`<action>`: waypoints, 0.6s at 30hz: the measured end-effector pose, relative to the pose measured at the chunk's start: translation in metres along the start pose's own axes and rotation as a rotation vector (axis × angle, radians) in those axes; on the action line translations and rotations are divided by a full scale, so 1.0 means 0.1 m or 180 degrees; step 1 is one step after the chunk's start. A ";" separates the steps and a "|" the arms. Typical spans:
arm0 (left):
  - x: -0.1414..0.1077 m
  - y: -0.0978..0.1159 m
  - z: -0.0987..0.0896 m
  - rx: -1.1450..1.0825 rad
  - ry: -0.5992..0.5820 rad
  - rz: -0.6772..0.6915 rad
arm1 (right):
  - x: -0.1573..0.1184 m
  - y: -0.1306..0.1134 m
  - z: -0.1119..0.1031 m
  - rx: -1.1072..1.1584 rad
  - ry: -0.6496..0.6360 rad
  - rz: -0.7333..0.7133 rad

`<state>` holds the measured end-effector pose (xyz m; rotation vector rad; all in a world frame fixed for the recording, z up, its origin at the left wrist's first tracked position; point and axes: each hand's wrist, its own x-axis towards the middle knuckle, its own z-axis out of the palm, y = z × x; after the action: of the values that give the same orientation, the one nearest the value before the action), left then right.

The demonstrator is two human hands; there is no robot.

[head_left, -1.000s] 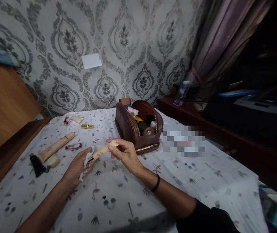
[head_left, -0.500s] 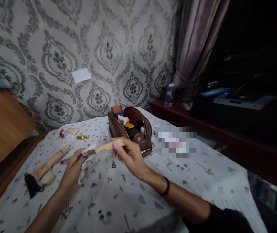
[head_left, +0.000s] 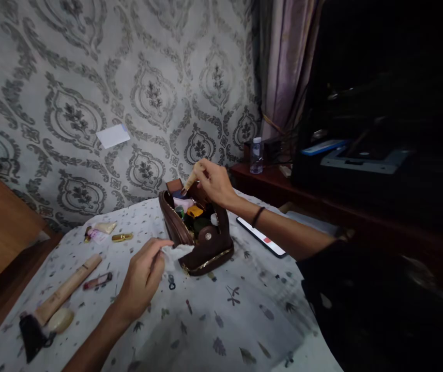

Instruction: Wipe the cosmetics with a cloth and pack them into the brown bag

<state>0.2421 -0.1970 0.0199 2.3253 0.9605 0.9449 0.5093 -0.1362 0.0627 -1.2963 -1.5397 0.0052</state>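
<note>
Pinched in my right hand (head_left: 215,182) is a beige-handled brush (head_left: 191,179), its dark tip pointing down over the back of the open brown bag (head_left: 174,226). Several items fill the bag, among them a yellow one (head_left: 195,211) and a pink one (head_left: 183,203). My left hand (head_left: 143,279) holds a crumpled white tissue (head_left: 177,252) between its fingers, just in front of the bag.
On the patterned cloth at left lie a long beige tube (head_left: 68,289), a reddish tube (head_left: 97,281), a gold tube (head_left: 122,237), a black tube (head_left: 31,336) and a cream round item (head_left: 61,320). A phone (head_left: 260,236) lies right of the bag; a bottle (head_left: 256,156) stands behind.
My right hand has carried the brush away from the tissue, up and over the bag. My left hand has moved right and closer to the bag with the tissue. The view has shifted.
</note>
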 end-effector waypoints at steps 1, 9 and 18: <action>-0.04 -0.03 0.02 0.0017 -0.0036 -0.0020 | 0.05 0.03 0.05 -0.0115 -0.0093 0.0022; -0.25 -0.29 0.06 0.0053 -0.0144 -0.0196 | 0.32 0.06 0.38 -0.0667 -0.1120 0.0107; -0.37 -0.49 0.16 0.0067 -0.0295 -0.0424 | 0.33 0.10 0.52 -0.0580 -0.2064 -0.0194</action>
<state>0.2132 -0.1946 -0.0361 2.2691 1.0766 0.7709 0.4855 -0.0789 0.0577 -1.4728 -2.1678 0.2760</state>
